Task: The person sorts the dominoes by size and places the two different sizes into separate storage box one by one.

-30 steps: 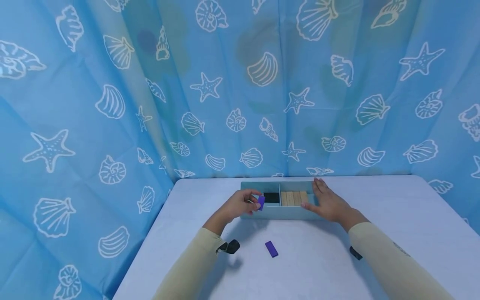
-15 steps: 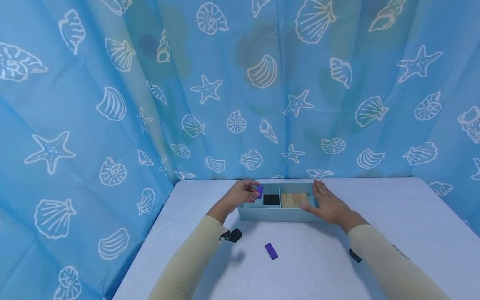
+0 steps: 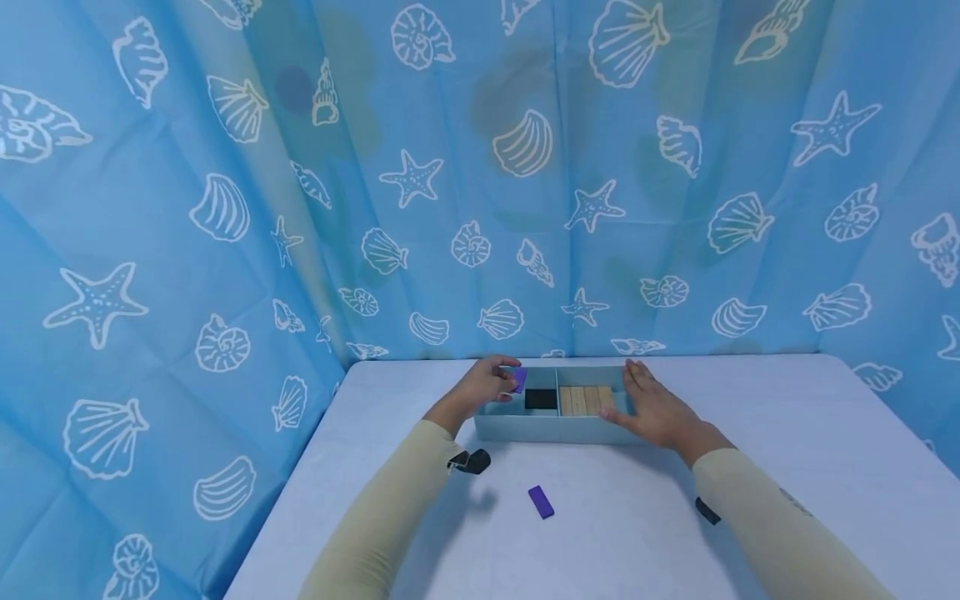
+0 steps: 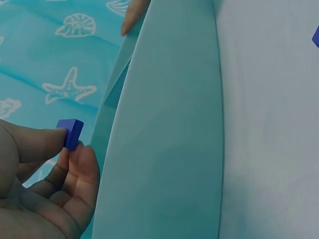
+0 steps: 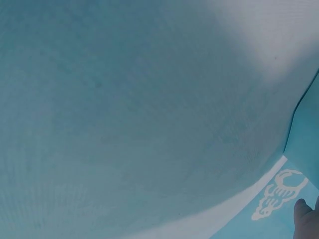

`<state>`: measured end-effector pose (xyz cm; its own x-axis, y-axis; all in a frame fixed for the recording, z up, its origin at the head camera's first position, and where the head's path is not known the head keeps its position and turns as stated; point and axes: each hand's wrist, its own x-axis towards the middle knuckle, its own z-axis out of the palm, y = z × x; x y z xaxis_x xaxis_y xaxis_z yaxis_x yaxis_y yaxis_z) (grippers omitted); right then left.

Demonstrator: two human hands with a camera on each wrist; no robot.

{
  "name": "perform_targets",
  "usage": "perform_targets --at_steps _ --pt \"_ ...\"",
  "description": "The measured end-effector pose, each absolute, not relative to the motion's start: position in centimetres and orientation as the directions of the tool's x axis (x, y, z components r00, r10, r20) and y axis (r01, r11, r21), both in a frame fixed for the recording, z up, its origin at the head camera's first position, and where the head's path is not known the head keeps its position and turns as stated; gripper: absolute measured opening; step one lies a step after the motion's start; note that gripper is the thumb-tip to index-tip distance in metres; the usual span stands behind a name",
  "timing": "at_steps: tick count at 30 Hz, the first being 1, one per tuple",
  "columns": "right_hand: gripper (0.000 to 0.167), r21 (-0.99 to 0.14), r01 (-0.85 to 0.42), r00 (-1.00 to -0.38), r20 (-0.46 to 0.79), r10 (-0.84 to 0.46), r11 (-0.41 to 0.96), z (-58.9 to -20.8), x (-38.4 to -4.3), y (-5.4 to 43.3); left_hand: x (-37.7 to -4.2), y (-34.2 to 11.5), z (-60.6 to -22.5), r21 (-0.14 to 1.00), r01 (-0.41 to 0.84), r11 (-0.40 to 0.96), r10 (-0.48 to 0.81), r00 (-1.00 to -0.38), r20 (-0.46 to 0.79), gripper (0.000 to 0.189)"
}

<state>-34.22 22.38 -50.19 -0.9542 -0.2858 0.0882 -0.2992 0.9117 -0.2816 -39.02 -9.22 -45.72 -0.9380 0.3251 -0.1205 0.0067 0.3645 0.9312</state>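
My left hand pinches a small purple block between thumb and fingers, over the left compartment of a pale blue-grey divided box. In the left wrist view the block stands out past the thumb tip, behind the box's long wall. Black blocks lie in that left compartment, against the divider. Several light wooden blocks sit side by side in the right compartment. At the box's right end rests my right hand, fingers extended, thumb at the front wall. A second purple block lies on the table in front.
The white table reaches back to a blue curtain with white shell and starfish prints. A dark wrist device hangs below the left sleeve. The right wrist view shows mostly the box's side close up.
My left hand has moved back from the box's front edge with the purple block, and the block is now over the left compartment. The right hand stays at the box's right end.
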Motion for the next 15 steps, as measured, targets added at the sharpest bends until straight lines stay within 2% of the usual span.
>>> perform_targets --at_steps 15 --pt "0.108 -0.277 -0.301 -0.954 0.081 -0.29 0.913 -50.2 -34.3 22.4 -39.2 -8.1 -46.0 0.911 -0.024 0.411 0.281 -0.947 -0.152 0.033"
